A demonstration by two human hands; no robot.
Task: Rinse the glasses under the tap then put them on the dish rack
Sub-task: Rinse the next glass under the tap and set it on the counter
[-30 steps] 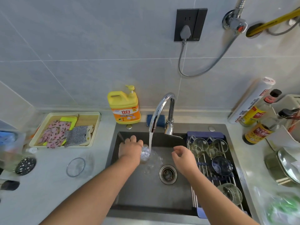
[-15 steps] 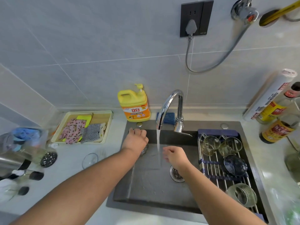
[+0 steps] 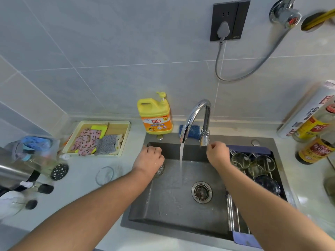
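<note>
**Glass** (image 3: 159, 170), held: one. The left hand (image 3: 149, 158) is gripping it from above, fingers curling round it. It is hanging low at the left wall of the sink (image 3: 163, 211), beside the water stream (image 3: 181, 160) rather than under it. It is probably either draining off or waiting its turn. Which way its mouth is facing cannot be told.

**Right hand** (image 3: 217, 154): one, clenched, grasping nothing that shows. It is hovering just beside the tap lever (image 3: 204, 141), likely so it can adjust the flow. Whether it is touching the lever cannot be told.

**Tap** (image 3: 195, 115): one, running into the basin near the drain (image 3: 201, 192).

**Dish rack** (image 3: 233, 214): one, lying across the sink's right side so that drips are falling into the basin.

**Racked glasses**: three showing, two clear (image 3: 240, 160) (image 3: 262, 164) and one dark (image 3: 267, 183). The right forearm is hiding the rest of the rack.

**Bench glass** (image 3: 104, 175): one, standing upright on the bench (image 3: 126, 178) left of the sink. It is within the left hand's reach and is judged to be next for rinsing.

**Detergent bottle** (image 3: 155, 116): one, yellow, standing behind the sink.

**Blue scrubber** (image 3: 192, 131): one, lying behind the tap.

**Tray** (image 3: 126, 124): one, holding several cloths.

**Sauce bottles**: two (image 3: 311, 127) (image 3: 315, 151), standing on the bench at the right.
</note>
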